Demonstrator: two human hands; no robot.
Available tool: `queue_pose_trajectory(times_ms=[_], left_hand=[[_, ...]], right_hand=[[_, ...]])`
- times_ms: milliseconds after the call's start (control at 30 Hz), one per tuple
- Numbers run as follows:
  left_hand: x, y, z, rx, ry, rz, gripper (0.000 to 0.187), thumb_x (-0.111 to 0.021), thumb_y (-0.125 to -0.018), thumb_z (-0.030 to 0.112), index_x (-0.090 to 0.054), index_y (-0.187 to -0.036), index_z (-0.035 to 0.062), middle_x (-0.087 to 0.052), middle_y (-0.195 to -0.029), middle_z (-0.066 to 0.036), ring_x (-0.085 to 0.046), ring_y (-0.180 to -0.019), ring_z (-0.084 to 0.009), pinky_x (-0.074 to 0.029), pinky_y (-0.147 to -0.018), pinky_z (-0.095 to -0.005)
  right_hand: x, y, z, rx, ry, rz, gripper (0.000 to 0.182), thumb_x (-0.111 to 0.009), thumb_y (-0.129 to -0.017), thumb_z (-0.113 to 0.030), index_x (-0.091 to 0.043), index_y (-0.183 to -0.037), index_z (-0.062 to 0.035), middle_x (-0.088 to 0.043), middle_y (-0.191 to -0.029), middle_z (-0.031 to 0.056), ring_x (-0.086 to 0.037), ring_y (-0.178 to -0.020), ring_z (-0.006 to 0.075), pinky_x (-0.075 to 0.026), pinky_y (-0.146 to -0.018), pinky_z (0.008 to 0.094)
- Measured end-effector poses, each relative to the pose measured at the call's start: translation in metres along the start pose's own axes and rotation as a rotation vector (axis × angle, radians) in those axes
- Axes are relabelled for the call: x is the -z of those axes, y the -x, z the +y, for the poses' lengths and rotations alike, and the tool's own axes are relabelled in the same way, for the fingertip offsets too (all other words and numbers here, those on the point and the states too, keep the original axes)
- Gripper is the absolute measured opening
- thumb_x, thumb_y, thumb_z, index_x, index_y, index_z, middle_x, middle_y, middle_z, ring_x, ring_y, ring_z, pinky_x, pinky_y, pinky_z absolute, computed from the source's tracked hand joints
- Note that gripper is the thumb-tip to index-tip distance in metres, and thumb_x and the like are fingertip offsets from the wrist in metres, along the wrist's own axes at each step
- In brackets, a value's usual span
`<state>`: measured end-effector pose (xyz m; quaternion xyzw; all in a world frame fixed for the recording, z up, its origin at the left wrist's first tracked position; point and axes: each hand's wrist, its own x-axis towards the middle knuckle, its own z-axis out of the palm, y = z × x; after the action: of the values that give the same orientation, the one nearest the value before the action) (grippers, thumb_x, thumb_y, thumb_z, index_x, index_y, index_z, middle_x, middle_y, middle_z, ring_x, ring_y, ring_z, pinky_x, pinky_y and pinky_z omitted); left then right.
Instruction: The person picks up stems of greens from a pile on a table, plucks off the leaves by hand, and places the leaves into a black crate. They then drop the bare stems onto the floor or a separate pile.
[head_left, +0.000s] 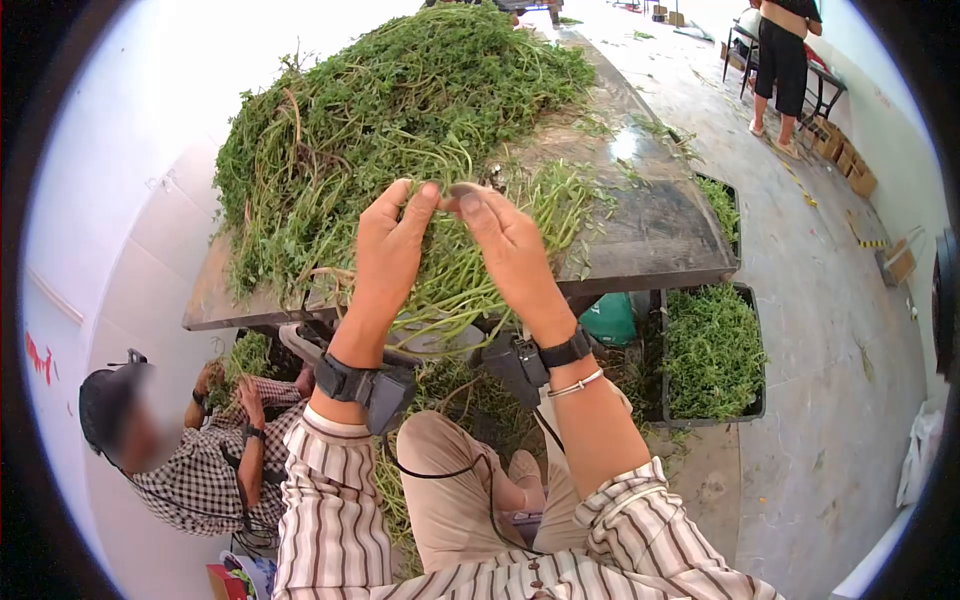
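Observation:
Both my hands are raised over the near edge of the table, fingertips almost meeting. My left hand (391, 240) is closed in a pinch, thumb against forefinger, with bits of green around the tips. My right hand (512, 245) pinches too, and a small greyish-brown piece (463, 189) shows at its fingertips. I cannot tell what exactly either hand holds. Below and between the wrists, long pale-green stems (455, 300) spread over the table edge. Behind the hands rises a large heap of leafy green plants (390, 100).
The dark table (660, 235) runs away from me. At its right stand black crates of greens (712, 350), near a green container (608, 320). On my left sits a person in a checked shirt (200, 480) handling greens. Another person (783, 60) stands far right by cardboard boxes (845, 160).

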<state>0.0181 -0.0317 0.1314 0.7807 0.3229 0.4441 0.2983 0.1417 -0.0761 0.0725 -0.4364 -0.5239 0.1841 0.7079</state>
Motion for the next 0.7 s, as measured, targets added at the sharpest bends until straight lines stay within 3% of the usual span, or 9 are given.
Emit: queue_pose_trajectory(times_ms=[33,300,367,467,533,600,633,700], left_hand=[[-0.005,0.000,0.000,-0.018,0.097,-0.006,0.030,-0.055,-0.092,0.027,-0.055,-0.080,-0.0011,-0.045,-0.068,0.003,-0.035,-0.067,-0.0063,-0.033,-0.057,-0.0245],[-0.017,-0.002,0.003,-0.065,0.179,0.018,0.033,-0.054,-0.093,0.028,-0.048,-0.075,0.0014,-0.039,-0.065,0.001,-0.034,-0.063,-0.0076,-0.032,-0.053,-0.0268],[-0.018,-0.001,0.002,-0.070,0.138,0.050,0.033,-0.053,-0.093,0.029,-0.048,-0.075,0.0016,-0.039,-0.063,0.000,-0.035,-0.062,-0.0086,-0.032,-0.053,-0.0272],[-0.022,0.002,0.001,-0.039,0.113,0.100,0.036,-0.046,-0.095,0.031,-0.051,-0.077,0.0013,-0.045,-0.068,-0.005,-0.041,-0.063,-0.0145,-0.035,-0.057,-0.0300],[-0.025,0.003,-0.001,-0.158,0.089,0.158,0.040,-0.038,-0.096,0.033,-0.054,-0.079,0.0012,-0.052,-0.080,-0.009,-0.047,-0.074,-0.0223,-0.037,-0.068,-0.0344],[-0.028,0.003,-0.007,-0.202,-0.004,0.177,0.041,-0.035,-0.097,0.033,-0.055,-0.080,0.0010,-0.052,-0.084,-0.008,-0.047,-0.077,-0.0194,-0.036,-0.072,-0.0325],[-0.031,0.003,-0.010,-0.249,-0.096,0.204,0.043,-0.033,-0.098,0.033,-0.055,-0.081,0.0008,-0.051,-0.089,-0.007,-0.047,-0.080,-0.0166,-0.036,-0.075,-0.0306],[-0.032,0.001,-0.016,-0.338,-0.129,0.218,0.043,-0.033,-0.097,0.035,-0.056,-0.084,0.0006,-0.050,-0.098,-0.009,-0.046,-0.093,-0.0206,-0.034,-0.085,-0.0315]], right_hand=[[-0.004,0.001,0.003,-0.052,-0.196,-0.067,0.056,-0.051,-0.091,-0.044,-0.053,-0.117,0.0061,-0.060,-0.110,0.0219,-0.058,-0.101,0.0318,-0.043,-0.087,0.0352],[-0.006,0.006,-0.019,0.044,-0.115,-0.147,0.064,-0.047,-0.092,-0.048,-0.046,-0.126,0.0061,-0.057,-0.117,0.0167,-0.054,-0.108,0.0232,-0.041,-0.092,0.0310],[-0.011,0.008,-0.016,-0.159,-0.390,-0.251,0.066,-0.047,-0.093,-0.049,-0.040,-0.132,0.0040,-0.054,-0.123,0.0129,-0.052,-0.110,0.0199,-0.040,-0.093,0.0303],[-0.014,0.009,-0.016,-0.221,-0.520,-0.259,0.063,-0.045,-0.095,-0.043,-0.033,-0.137,0.0022,-0.053,-0.122,0.0098,-0.051,-0.107,0.0156,-0.040,-0.091,0.0289],[-0.020,0.011,-0.009,-0.310,-0.547,-0.259,0.060,-0.045,-0.096,-0.038,-0.032,-0.138,0.0024,-0.053,-0.119,0.0095,-0.051,-0.104,0.0141,-0.041,-0.089,0.0279],[-0.028,0.013,0.001,-0.399,-0.555,-0.229,0.056,-0.045,-0.097,-0.033,-0.031,-0.138,0.0025,-0.054,-0.117,0.0092,-0.050,-0.101,0.0125,-0.042,-0.088,0.0269],[-0.036,0.013,0.004,-0.290,-0.647,-0.165,0.053,-0.046,-0.097,-0.029,-0.032,-0.137,0.0027,-0.054,-0.113,0.0083,-0.049,-0.098,0.0111,-0.042,-0.085,0.0263],[-0.038,0.014,0.004,-0.177,-0.684,-0.079,0.049,-0.047,-0.096,-0.025,-0.035,-0.134,0.0038,-0.055,-0.108,0.0073,-0.049,-0.094,0.0094,-0.044,-0.081,0.0255]])
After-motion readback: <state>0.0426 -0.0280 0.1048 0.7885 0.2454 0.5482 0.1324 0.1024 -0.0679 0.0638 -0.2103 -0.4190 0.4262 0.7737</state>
